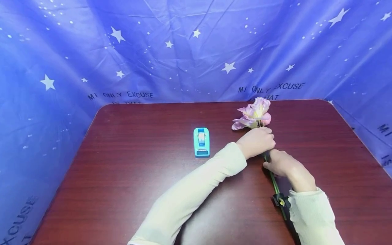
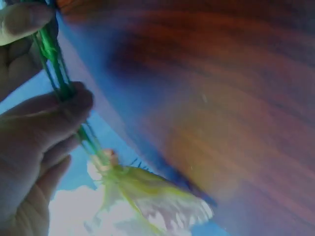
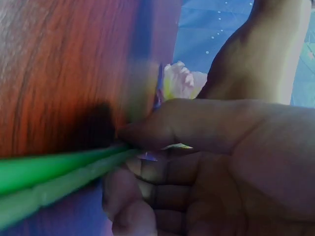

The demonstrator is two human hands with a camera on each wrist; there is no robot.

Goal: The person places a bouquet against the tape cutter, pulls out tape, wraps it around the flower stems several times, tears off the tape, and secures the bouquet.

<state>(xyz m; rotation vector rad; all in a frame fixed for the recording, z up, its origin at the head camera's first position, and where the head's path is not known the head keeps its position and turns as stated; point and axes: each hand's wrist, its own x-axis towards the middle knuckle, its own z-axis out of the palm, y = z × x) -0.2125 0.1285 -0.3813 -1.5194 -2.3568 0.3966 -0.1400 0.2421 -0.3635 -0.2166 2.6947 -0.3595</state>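
Left sleeve (image 1: 183,192) is closest, reaching across the table (image 1: 137,136) to the flower stems (image 1: 274,180). Left hand (image 1: 256,141) pinches them just under the pink blossoms (image 1: 255,112); right hand (image 1: 288,166) pinches the same stems right below it. Bunch sits right of centre, blossoms toward the far edge; can't tell if it touches the table. Risks, my read: several thin stems, so a loose pinch could let one slip and the bunch fan out. Hands twisting against each other could kink them. Lower ends run right by the black mount (image 1: 286,201) at the right sleeve (image 1: 315,214); might snag if that arm pulls back. Tape dispenser (image 1: 201,144) stands untouched, left of the hands; a wide sleeve sweep could knock it.
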